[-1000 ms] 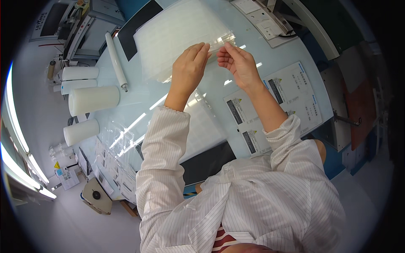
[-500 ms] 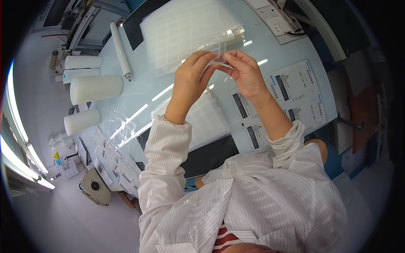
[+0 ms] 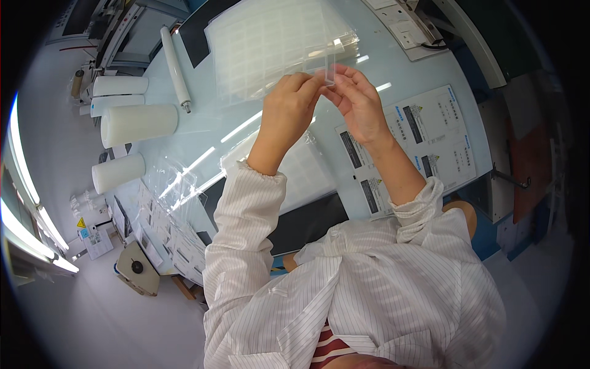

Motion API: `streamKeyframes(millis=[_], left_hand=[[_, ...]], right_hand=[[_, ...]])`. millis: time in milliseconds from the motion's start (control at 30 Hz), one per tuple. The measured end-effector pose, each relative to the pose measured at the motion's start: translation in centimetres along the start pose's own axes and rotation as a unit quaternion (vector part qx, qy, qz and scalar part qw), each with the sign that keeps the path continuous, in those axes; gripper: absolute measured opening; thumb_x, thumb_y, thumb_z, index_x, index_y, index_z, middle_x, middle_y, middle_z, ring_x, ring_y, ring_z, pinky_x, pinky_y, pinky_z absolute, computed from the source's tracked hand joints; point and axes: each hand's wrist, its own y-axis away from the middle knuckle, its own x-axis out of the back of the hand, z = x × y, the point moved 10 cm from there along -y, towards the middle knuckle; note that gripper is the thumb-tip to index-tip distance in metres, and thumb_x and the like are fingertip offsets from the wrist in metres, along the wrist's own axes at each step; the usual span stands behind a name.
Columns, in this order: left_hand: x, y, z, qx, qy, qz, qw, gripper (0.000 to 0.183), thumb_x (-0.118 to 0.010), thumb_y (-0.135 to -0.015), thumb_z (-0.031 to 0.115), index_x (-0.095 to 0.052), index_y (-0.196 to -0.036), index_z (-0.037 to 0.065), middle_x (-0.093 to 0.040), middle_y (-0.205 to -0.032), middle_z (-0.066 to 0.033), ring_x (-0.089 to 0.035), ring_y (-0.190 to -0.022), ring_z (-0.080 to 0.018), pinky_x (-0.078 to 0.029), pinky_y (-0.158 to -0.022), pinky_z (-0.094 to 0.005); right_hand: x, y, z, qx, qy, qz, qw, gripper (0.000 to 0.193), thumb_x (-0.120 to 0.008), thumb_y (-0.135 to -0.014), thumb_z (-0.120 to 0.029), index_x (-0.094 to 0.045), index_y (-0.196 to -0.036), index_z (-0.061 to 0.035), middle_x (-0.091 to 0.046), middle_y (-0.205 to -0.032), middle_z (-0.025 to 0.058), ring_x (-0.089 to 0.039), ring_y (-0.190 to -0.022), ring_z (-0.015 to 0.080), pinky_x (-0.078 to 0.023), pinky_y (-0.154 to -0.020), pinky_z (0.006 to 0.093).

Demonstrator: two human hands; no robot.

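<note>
Over the table's middle, both hands are raised and close together at a small clear plastic piece with pale straight edges (image 3: 330, 75). My left hand (image 3: 290, 103) pinches its lower left side, thumb and fingertips pressed together. On the other side, my right hand (image 3: 359, 101) has its curled fingers and thumb around the piece's right edge. The fingers cover part of it, so its full shape cannot be made out. Just beyond the hands lies a stack of translucent sheets (image 3: 264, 43) marked in a grid. A second stack of pale sheets (image 3: 301, 175) lies under my left forearm.
Printed label sheets (image 3: 439, 138) lie on the glossy table (image 3: 203, 132) at the right. A white roller (image 3: 176, 71) lies at the far left, with several translucent film rolls (image 3: 140, 125) by the left edge. Crumpled clear film (image 3: 172, 181) and a black sheet (image 3: 310, 222) lie nearer me.
My left hand has shifted slightly right, closing the gap to my right hand. Its fingers now press together at the clear plastic piece, which stands more upright to the right.
</note>
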Motion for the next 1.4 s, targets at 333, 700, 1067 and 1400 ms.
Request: streamKeyframes(millis=[333, 700, 1067, 1400], left_hand=[[-1.1, -0.3, 0.8, -0.041, -0.049, -0.011, 0.998, 0.019, -0.064, -0.081, 0.006, -0.057, -0.099, 0.004, -0.065, -0.086, -0.0079, -0.065, -0.077, -0.0254, -0.052, -0.06, -0.0342], [0.6, -1.1, -1.0, -0.001, -0.009, 0.041, 0.999, 0.013, -0.061, -0.088, 0.007, -0.056, -0.099, 0.005, -0.065, -0.082, -0.0099, -0.063, -0.069, -0.0269, -0.05, -0.059, -0.0342], [2.9, -1.6, -2.8, 0.041, 0.153, 0.084, 0.984, 0.014, -0.057, -0.093, 0.006, -0.058, -0.106, 0.002, -0.064, -0.087, -0.01, -0.062, -0.075, -0.0177, -0.049, -0.066, -0.0272], [16.8, -3.3, -7.6, 0.045, 0.106, 0.318, 0.941, 0.024, -0.041, -0.102, 0.016, -0.057, -0.097, -0.001, -0.052, -0.074, -0.0019, -0.045, -0.064, -0.0056, -0.039, -0.061, -0.0181]], right_hand=[[0.5, -0.2, 0.2, -0.003, -0.01, 0.019, 1.0, 0.038, -0.05, -0.096, -0.012, -0.046, -0.13, 0.0068, -0.06, -0.114, 0.0137, -0.059, -0.105, 0.0181, -0.047, -0.098, 0.0319], [1.0, -0.3, 1.1, -0.073, 0.018, 0.046, 0.996, 0.017, -0.049, -0.094, -0.006, -0.055, -0.102, 0.007, -0.065, -0.097, 0.0223, -0.067, -0.092, 0.0316, -0.056, -0.087, 0.0372], [-0.4, -3.1, 0.6, -0.072, 0.121, 0.027, 0.99, 0.02, -0.055, -0.095, -0.018, -0.054, -0.09, 0.0013, -0.066, -0.087, 0.0197, -0.069, -0.076, 0.0275, -0.059, -0.069, 0.0343], [1.2, -3.0, 2.9, -0.091, 0.157, 0.063, 0.981, 0.018, -0.052, -0.096, -0.014, -0.051, -0.098, 0.0042, -0.065, -0.088, 0.0218, -0.069, -0.074, 0.0271, -0.059, -0.067, 0.0334]])
